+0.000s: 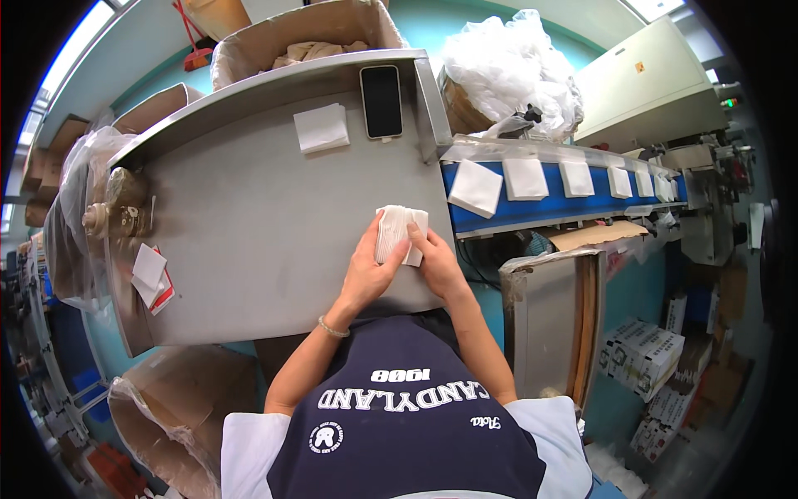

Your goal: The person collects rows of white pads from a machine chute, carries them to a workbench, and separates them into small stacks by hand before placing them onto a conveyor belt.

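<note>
Between my hands, over the right part of the metal table [249, 224], is a stack of white folded napkins [392, 234] with its layered edges facing up. My left hand [371, 264] grips the stack from the left, thumb across its near side. From the right, my right hand [436, 259] closes on the same stack, its thumb on the front. To the right, a blue conveyor belt [554, 198] carries a row of separate white napkin stacks [475, 188] up to the table's edge. A flat white napkin [322, 129] lies farther back on the table.
A phone [381, 101] lies near the table's raised back rim. White and red papers [151, 279] and a tape-wrapped object [126, 204] sit at the left end. Cardboard boxes [312, 37] stand behind the table, and another open box [179, 407] below left. A metal-topped cart [544, 324] stands at right.
</note>
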Demonstrator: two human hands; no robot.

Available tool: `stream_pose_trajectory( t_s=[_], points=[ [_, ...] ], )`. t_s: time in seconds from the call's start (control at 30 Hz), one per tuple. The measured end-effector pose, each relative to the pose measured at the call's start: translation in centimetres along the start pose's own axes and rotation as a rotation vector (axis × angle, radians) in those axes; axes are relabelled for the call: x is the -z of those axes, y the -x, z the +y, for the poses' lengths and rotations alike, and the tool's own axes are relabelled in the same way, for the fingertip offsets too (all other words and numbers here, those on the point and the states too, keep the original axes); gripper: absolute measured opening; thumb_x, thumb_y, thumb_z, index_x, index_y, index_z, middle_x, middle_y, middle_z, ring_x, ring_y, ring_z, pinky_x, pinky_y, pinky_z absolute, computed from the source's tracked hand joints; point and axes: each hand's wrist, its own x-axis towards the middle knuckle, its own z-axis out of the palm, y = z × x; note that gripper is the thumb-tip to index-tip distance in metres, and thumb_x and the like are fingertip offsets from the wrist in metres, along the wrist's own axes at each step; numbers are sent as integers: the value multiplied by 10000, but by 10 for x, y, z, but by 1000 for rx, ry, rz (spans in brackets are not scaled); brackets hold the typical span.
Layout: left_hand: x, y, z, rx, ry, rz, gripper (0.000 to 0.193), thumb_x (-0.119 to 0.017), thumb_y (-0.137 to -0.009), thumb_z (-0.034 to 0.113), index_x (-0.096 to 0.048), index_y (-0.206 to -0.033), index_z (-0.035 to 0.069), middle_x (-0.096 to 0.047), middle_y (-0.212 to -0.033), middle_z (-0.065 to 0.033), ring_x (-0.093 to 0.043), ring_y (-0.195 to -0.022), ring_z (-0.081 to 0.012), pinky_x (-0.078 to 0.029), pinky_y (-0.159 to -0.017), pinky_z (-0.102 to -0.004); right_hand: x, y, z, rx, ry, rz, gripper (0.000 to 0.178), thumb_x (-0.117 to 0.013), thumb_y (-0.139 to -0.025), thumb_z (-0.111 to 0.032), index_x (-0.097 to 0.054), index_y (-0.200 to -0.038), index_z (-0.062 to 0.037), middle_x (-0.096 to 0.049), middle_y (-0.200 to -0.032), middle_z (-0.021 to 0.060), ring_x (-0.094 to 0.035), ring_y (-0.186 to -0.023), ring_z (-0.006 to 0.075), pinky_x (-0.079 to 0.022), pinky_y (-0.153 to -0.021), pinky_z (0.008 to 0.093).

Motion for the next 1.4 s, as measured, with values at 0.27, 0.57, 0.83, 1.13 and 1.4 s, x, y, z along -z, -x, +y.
stream_pose_trajectory(
  t_s=[0.27, 0.57, 0.83, 1.13, 1.4],
  points=[
    [2, 4, 7, 40, -28, 39, 724, -723, -821, 268, -357, -1383, -5, -540, -1269, -200, -536, -1188, -303, -445, -974, -386, 40, 5, -2, -70, 10, 163, 383, -636, -925, -218, -518, -1202, 19, -649, -935, 73, -640, -764, 136, -498, -618, 248],
    [-4, 10, 1, -79, -418, -80, 646, -723, -828, 368, -494, -1345, 56, -409, -1426, -243, -412, -1316, -350, -357, -1051, -456, 32, -1, 0, -80, 388, -45, 334, -641, -916, -265, -572, -1072, 22, -635, -854, 78, -622, -687, 116, -487, -556, 230],
    [17, 7, -33, -336, -788, -13, 568, -679, -836, 364, -546, -1319, 97, -385, -1483, -131, -365, -1341, -291, -248, -1059, -434, 65, -17, -10, 408, -58, 661, 297, -600, -954, -264, -553, -1101, -10, -639, -907, 68, -621, -761, 121, -489, -613, 224],
    [5, 2, -40, -521, -950, 112, 484, -641, -865, 314, -561, -1289, 95, -459, -1420, -146, -388, -1322, -286, -286, -1039, -406, 23, 28, 57, 842, 923, 566, 70, -612, -855, -73, -593, -892, -16, -620, -809, 154, -612, -735, 339, -486, -648, 395],
    [-6, 6, -41, -530, -987, 111, 459, -616, -880, 295, -554, -1276, 71, -463, -1403, -176, -403, -1308, -327, -306, -1025, -431, 23, 43, 82, 820, 931, 671, 75, -584, -875, -111, -573, -865, -37, -602, -814, 152, -604, -789, 360, -486, -687, 433]
  ],
)
